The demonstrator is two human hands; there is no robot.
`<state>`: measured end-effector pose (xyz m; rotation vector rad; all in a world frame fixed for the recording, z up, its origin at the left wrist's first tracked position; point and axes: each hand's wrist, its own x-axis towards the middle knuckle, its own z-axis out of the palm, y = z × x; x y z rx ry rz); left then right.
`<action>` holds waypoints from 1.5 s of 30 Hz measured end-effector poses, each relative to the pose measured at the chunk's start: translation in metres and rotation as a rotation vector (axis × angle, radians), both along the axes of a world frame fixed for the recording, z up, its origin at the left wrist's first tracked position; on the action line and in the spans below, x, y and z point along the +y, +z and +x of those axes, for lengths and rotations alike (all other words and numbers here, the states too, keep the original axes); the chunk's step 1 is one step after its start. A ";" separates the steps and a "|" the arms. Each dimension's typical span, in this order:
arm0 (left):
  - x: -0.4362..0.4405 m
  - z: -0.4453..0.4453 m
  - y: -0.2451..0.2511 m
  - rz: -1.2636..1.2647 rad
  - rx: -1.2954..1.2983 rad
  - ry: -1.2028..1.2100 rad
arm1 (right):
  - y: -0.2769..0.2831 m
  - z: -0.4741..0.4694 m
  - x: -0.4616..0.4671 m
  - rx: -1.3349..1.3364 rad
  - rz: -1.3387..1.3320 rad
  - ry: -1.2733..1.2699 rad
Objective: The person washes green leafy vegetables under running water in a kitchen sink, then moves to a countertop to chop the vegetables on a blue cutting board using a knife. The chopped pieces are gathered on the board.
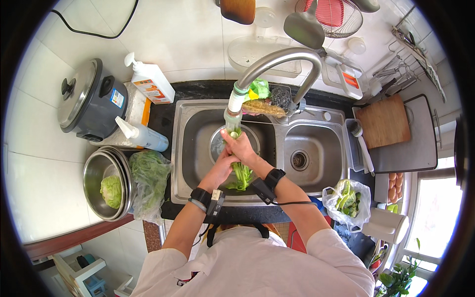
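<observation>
Over the large left basin [191, 159] of a steel double sink, both my hands are closed around a bunch of leafy green vegetable [242, 176]. My right hand [241, 148] grips it near the pale cut stem end, directly below the faucet's clear nozzle [233, 120]. Just below and touching it, my left hand [222, 169] wraps the stalks, its fingers partly hidden behind the right hand. The leaves hang down towards me. Behind the hands, a round metal bowl [212, 146] sits in the basin, partly covered. Whether water is running is hard to make out.
A curved faucet [282, 55] arches above the sink, beside a sponge caddy [265, 118]. Left are nested steel bowls [89, 174] holding a lettuce head, bagged greens [148, 178], a spray bottle [148, 137] and a rice cooker [89, 100]. A bag of trimmings [362, 193] lies right.
</observation>
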<state>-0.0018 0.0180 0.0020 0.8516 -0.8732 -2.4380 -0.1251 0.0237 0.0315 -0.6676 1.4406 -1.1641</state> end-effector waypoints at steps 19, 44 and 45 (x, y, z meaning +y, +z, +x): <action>-0.021 0.010 0.001 -0.218 -0.230 -0.110 | 0.004 -0.002 -0.020 0.090 -0.030 0.110; -0.081 -0.029 0.018 0.209 0.133 0.372 | -0.032 -0.034 0.034 0.797 0.070 0.014; -0.082 -0.032 0.016 0.170 0.152 0.381 | -0.029 -0.030 0.031 0.840 0.114 -0.031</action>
